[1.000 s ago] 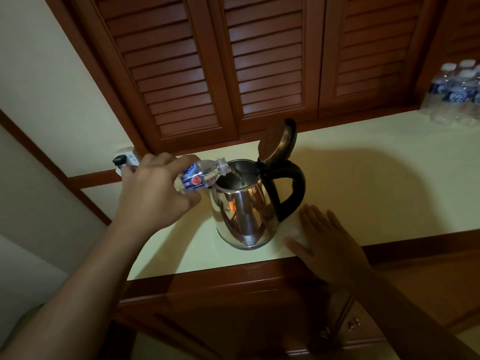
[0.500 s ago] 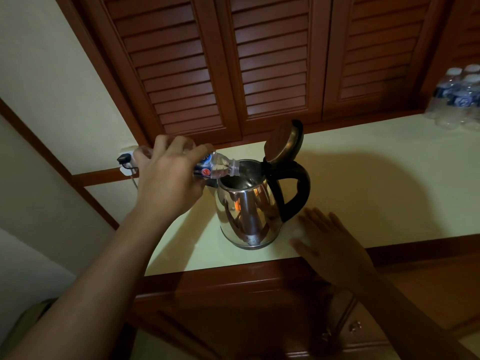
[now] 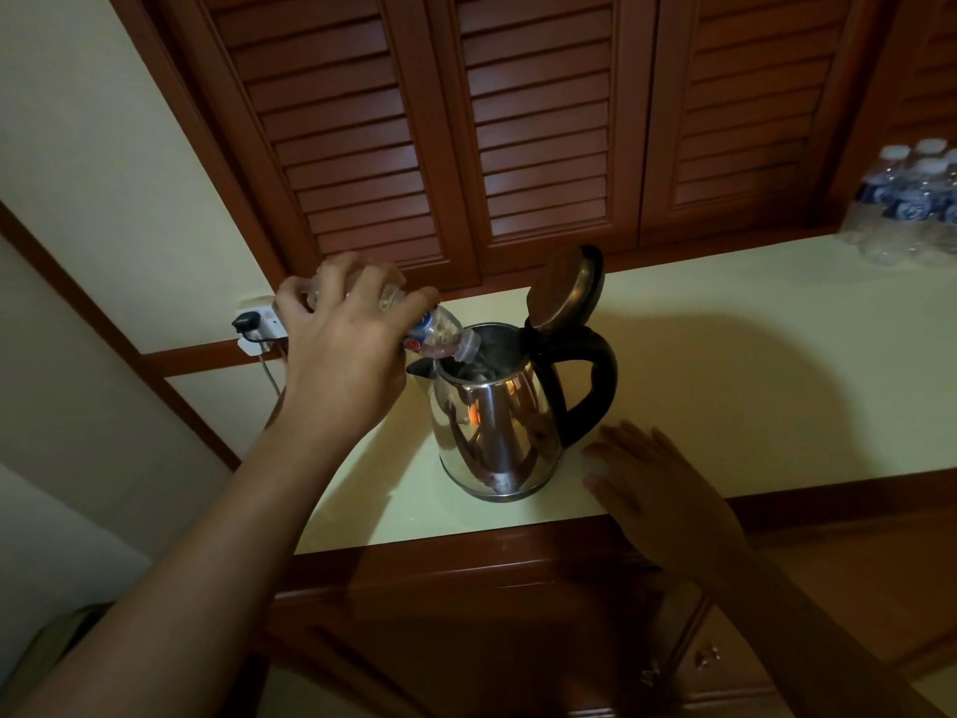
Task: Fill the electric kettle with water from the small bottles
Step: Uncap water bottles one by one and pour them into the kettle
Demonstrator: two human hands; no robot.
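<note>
A shiny steel electric kettle [image 3: 494,427] with a black handle stands on the pale countertop [image 3: 725,386], its lid [image 3: 564,287] hinged open and upright. My left hand [image 3: 344,349] grips a small clear water bottle [image 3: 440,336] and holds it tipped steeply, base raised, mouth down over the kettle's open rim. Most of the bottle is hidden behind my fingers. My right hand [image 3: 657,494] lies flat on the counter's front edge just right of the kettle, fingers spread, holding nothing.
A pack of several small water bottles [image 3: 911,204] stands at the far right of the counter. A wall socket with a black plug [image 3: 254,326] and cord sits left of the kettle. Louvred wooden doors [image 3: 518,147] rise behind; a drawer with knobs [image 3: 704,658] lies below.
My left hand has raised the bottle's base higher, so it tips more steeply into the kettle. My right hand has stayed flat on the counter edge.
</note>
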